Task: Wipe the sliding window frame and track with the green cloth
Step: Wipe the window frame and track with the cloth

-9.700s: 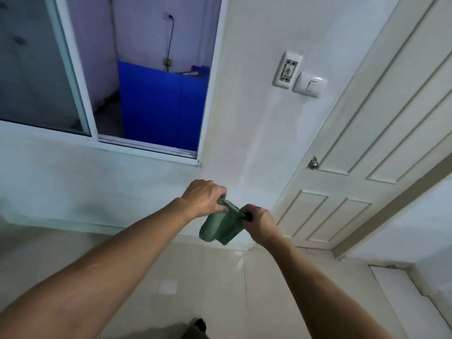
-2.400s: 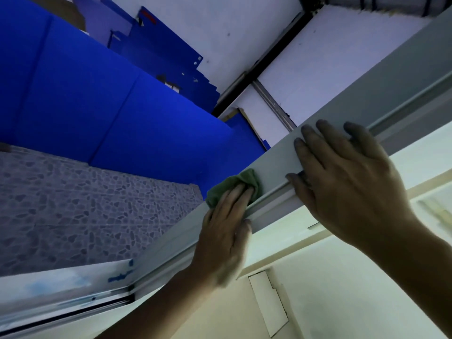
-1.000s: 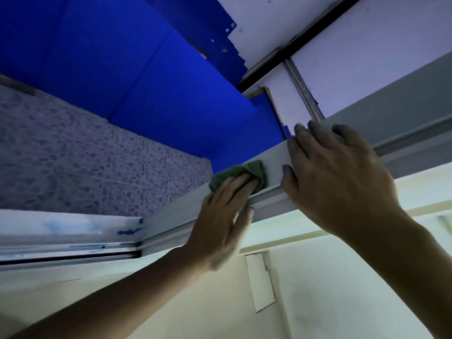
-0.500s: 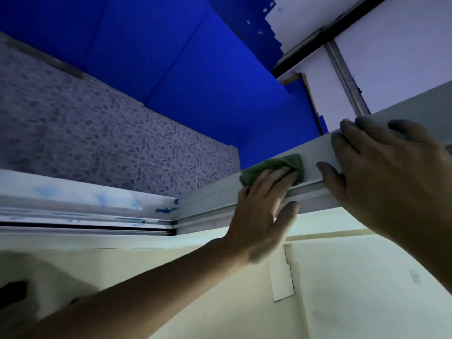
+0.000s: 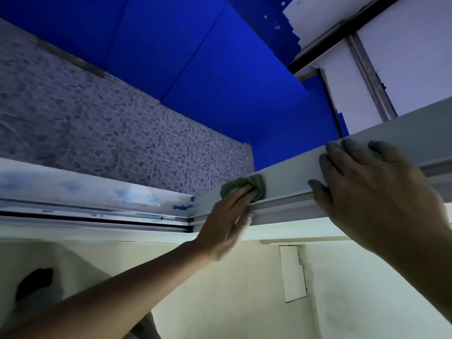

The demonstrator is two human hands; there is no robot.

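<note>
My left hand (image 5: 228, 222) presses the bunched green cloth (image 5: 247, 185) flat against the pale window frame (image 5: 288, 178), just right of the corner where the frame meets the bottom track (image 5: 97, 217). Only the cloth's upper edge shows beyond my fingers. My right hand (image 5: 376, 194) lies spread on the frame further right, fingers over its outer edge and thumb on the rail ridge, holding nothing. Blue paint smears mark the track's sill near the corner.
Through the opening lie a pebble-patterned floor (image 5: 122, 133) and blue panels (image 5: 208, 57) with a white wall (image 5: 403, 57) at the right. Below the frame is a cream wall (image 5: 244, 289) with a rectangular patch (image 5: 292, 272). A dark foot (image 5: 34, 281) shows at lower left.
My left hand has slid the cloth along the frame toward the track corner, away from my right hand, which stays resting on the frame. The view has shifted slightly.
</note>
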